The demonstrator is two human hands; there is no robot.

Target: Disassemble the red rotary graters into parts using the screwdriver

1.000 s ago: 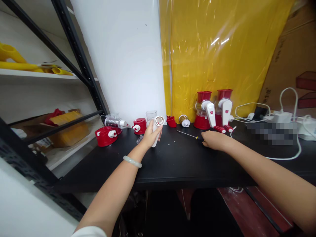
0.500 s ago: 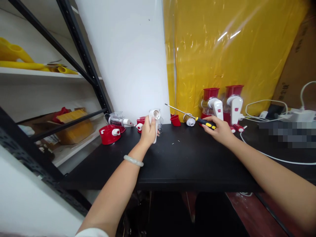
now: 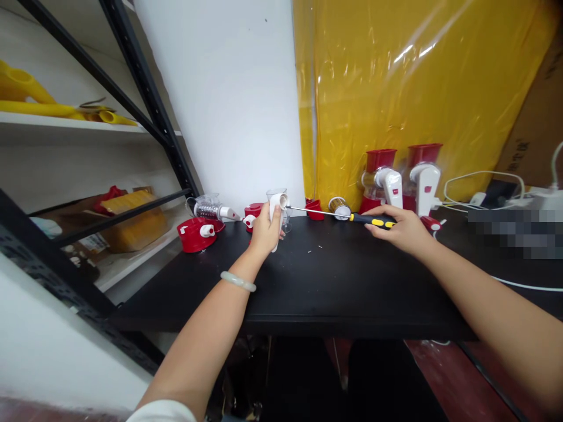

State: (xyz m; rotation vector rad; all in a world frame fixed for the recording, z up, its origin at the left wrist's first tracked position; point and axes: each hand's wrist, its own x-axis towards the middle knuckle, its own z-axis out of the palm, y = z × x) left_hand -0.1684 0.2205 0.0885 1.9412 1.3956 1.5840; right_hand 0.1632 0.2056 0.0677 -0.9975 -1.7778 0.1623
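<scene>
Items logged outward from the near edge of the black worktop (image 3: pixel 308 293), which I take as my landmark.

1. Left hand (image 3: pixel 265 231), above the worktop's middle: grip wrapped tight around a white tube part (image 3: pixel 277 220), held upright, its open end at the top.
2. Right hand (image 3: pixel 402 228), right of that: grip clenched on the black-and-yellow handle of a screwdriver (image 3: pixel 352 216). Its long axis runs nearly level, left to right; the tip points left and meets the tube's open top.
3. Small white specks (image 3: pixel 313 251) on the worktop between the two hands.
4. Behind the left hand, at the worktop's back edge: a clear cup (image 3: pixel 277 196), a red base (image 3: pixel 196 234) and a clear drum piece (image 3: pixel 209 208).
5. Behind the shaft: a small red cup (image 3: pixel 315 209) and a brass-coloured drum (image 3: pixel 339 206).
6. Behind the right hand: two red-and-white grinders (image 3: pixel 402 179), close by the knuckles.
7. Far right: white cables (image 3: pixel 484 181).
8. Farthest: yellow plastic sheet (image 3: pixel 409 88).
</scene>
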